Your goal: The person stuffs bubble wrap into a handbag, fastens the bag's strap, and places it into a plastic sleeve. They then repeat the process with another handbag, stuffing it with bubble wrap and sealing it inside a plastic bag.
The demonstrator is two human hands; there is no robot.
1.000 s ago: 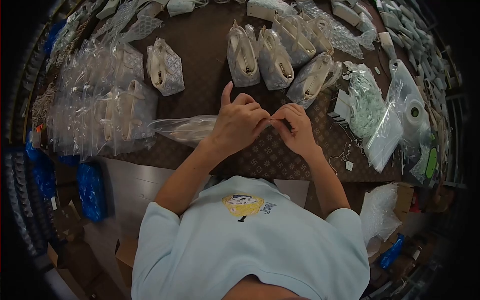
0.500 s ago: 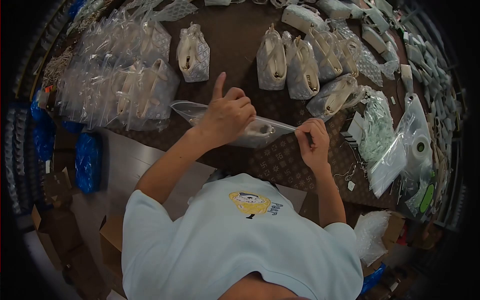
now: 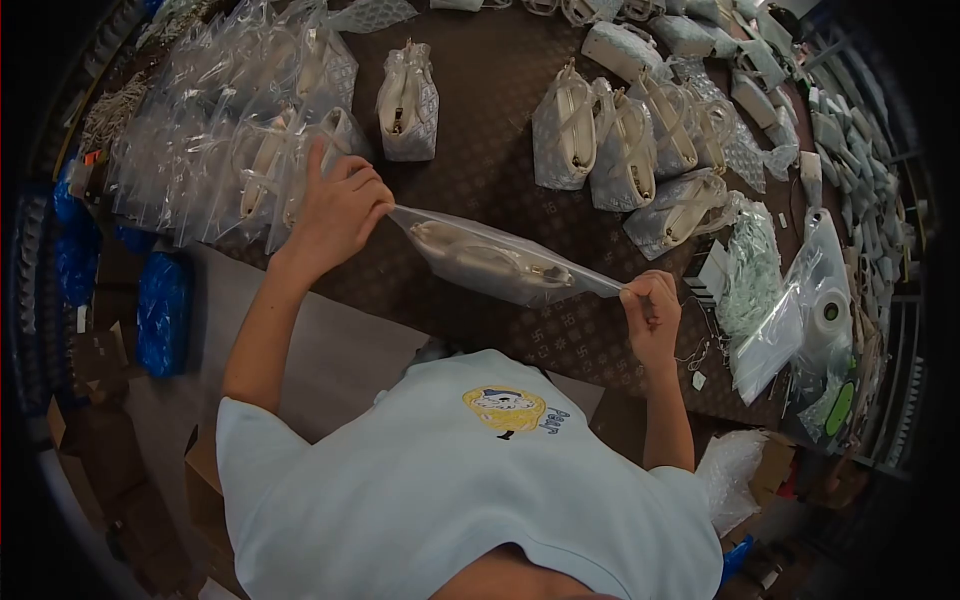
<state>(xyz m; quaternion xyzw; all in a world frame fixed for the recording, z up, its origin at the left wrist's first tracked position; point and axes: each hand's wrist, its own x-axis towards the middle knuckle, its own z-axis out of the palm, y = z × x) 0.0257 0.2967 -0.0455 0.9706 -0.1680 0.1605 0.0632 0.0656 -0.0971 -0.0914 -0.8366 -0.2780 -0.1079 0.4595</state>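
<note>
A clear plastic bag with a pale handbag [image 3: 480, 262] inside hangs stretched between my two hands above the brown patterned table. My left hand [image 3: 340, 210] pinches the bag's upper left corner, with its index finger pointing up. At the opposite corner, my right hand [image 3: 652, 312] pinches the plastic between thumb and fingers. The handbag's handles and a gold-coloured clasp show through the film.
Bagged handbags [image 3: 215, 150] crowd the table's left side. One handbag [image 3: 410, 105] stands alone behind my left hand. Several more [image 3: 565, 130] stand at the back right, near shredded filler [image 3: 752, 265] and clear plastic sleeves [image 3: 775, 340]. A blue bundle [image 3: 163, 315] is at the left.
My left hand has moved left to the bag's corner. The plastic bag is now spread wider, showing more of the handbag. My right hand has shifted slightly right and down, still pinching its corner.
</note>
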